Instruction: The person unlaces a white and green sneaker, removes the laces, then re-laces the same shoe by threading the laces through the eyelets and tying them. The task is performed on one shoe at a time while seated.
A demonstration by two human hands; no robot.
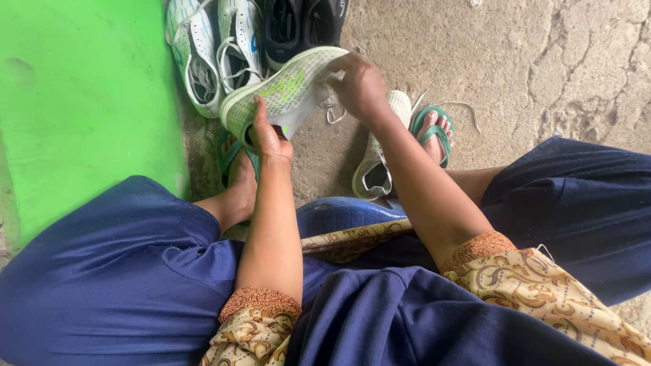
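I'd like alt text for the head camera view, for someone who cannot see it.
Seen from above, a seated person holds a pale green running shoe, left hand at its toe and right hand at its heel. Its mate lies on the concrete floor by green sandals, with more shoes beside a green wall.

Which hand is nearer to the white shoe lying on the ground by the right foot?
Right. The right hand grips the heel end of the held shoe, just above the white shoe on the ground. The left hand holds the toe end, farther left.
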